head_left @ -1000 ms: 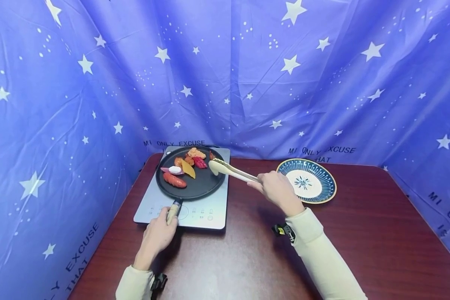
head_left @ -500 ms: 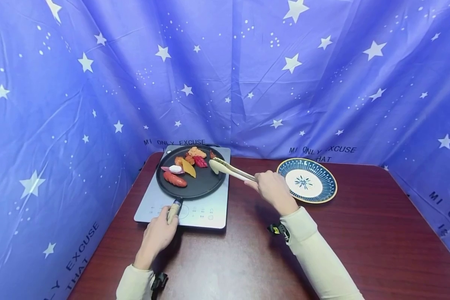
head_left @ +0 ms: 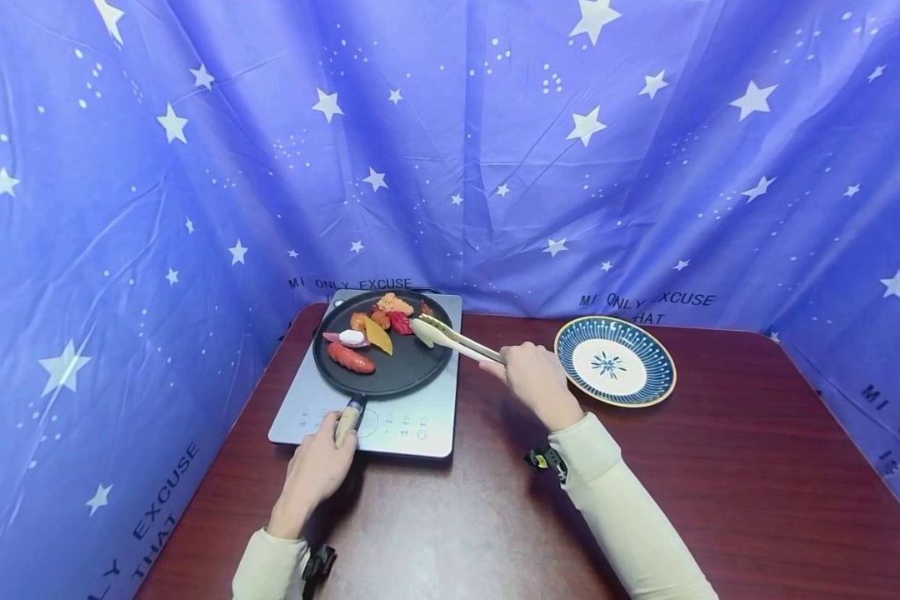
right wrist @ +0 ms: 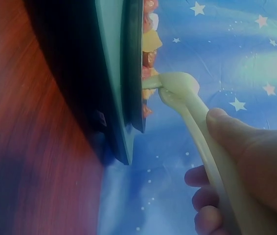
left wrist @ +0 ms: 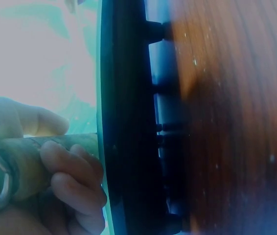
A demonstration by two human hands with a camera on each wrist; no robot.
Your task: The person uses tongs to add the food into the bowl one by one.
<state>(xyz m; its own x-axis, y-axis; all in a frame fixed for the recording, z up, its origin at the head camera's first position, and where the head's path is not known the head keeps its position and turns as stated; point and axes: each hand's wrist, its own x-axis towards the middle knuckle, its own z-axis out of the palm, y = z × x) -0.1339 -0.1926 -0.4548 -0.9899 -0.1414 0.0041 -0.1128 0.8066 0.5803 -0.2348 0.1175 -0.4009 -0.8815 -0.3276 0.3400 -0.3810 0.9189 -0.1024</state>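
My left hand (head_left: 318,471) grips the beige handle (head_left: 346,423) of a flat black pan (head_left: 390,379); in the left wrist view its fingers (left wrist: 75,181) curl round that handle. With my right hand (head_left: 534,382) I hold pale cream tongs (head_left: 461,340), whose tips are over the pan's right side. Near those tips lies a red piece (head_left: 401,322). Also in the pan are a red sausage-like piece (head_left: 351,358), a yellow slice (head_left: 378,336), a pink and white piece (head_left: 350,338) and an orange crumbly piece (head_left: 394,303). Whether the tongs pinch anything is hard to see.
The pan sits on a silver induction cooker (head_left: 437,425) at the left of the dark red wooden table (head_left: 487,517). A blue-patterned plate (head_left: 615,362) stands to the right, behind my right hand. Blue star-printed curtains (head_left: 450,150) enclose the sides and back.
My right hand and the tongs have shifted left, so the tips are closer to the red piece. The left hand, pan and food keep their places.
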